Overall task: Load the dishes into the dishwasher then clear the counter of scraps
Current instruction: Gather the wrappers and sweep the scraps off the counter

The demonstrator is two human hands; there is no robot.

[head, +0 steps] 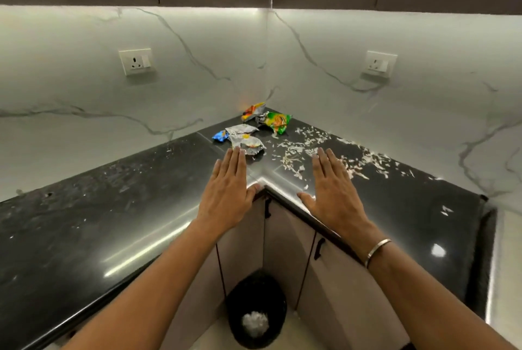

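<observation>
On the floor below the counter corner stands a black-lined waste bin (256, 311). Above it, the left hand (228, 191) and right hand (333, 191) lie flat, fingers straight, holding nothing. Beyond lie crumpled wrappers (248, 135) and pale shavings (310, 149). No dishes visible; scrap clearing appears due. Next: gather wrappers, sweep shavings binward.

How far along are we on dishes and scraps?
No dishes show on the counter, so loading seems done. In hand: left hand and right hand open, flat over it, holding nothing. Left to clear: wrappers in the corner and pale shreds, into the bin.
</observation>
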